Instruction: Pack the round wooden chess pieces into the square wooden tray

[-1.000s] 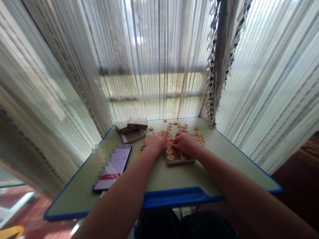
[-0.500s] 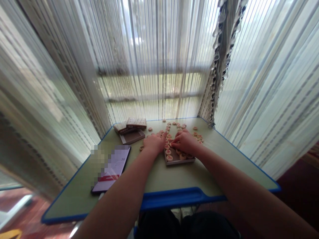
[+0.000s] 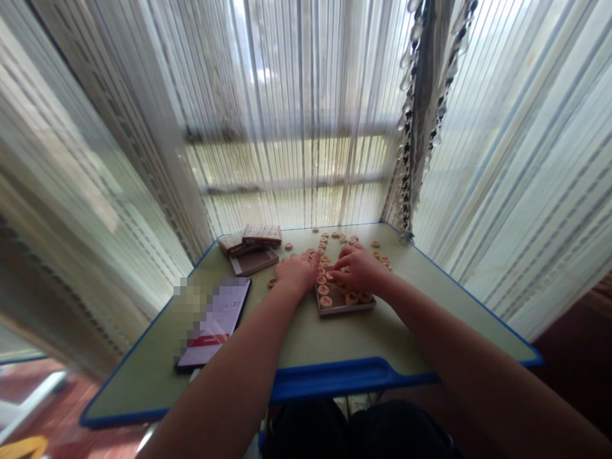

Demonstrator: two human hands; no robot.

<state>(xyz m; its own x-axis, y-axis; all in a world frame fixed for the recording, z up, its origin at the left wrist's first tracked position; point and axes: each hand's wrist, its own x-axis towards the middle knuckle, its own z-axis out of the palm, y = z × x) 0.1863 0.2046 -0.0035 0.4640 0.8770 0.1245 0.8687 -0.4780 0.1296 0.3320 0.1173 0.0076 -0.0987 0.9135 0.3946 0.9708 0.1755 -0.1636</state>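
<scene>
A shallow open box (image 3: 345, 310) stands on the table, with a row of round Chinese chess pieces (image 3: 326, 302) along its left wall and more pieces to the right. My left hand (image 3: 296, 273) lies against the box's left side, its fingers extended towards the far left corner. Over the box, my right hand (image 3: 362, 269) reaches in from the right, thumb and fingers pinched on a Chinese chess piece (image 3: 329, 276) beside the row. The right palm hides part of the box and the pieces beneath it. Loose pieces (image 3: 343, 239) are scattered beyond both hands.
At the back left, a box lid or tray (image 3: 254, 260) lies beside stacked flat boxes (image 3: 261, 234). A phone (image 3: 217, 325) rests on the left of the blue-edged table (image 3: 335, 376). Sheer curtains (image 3: 296, 115) hang behind the far edge.
My right hand has shifted slightly within the box, and the piece at its fingertips shows more plainly now. The left hand stays in place.
</scene>
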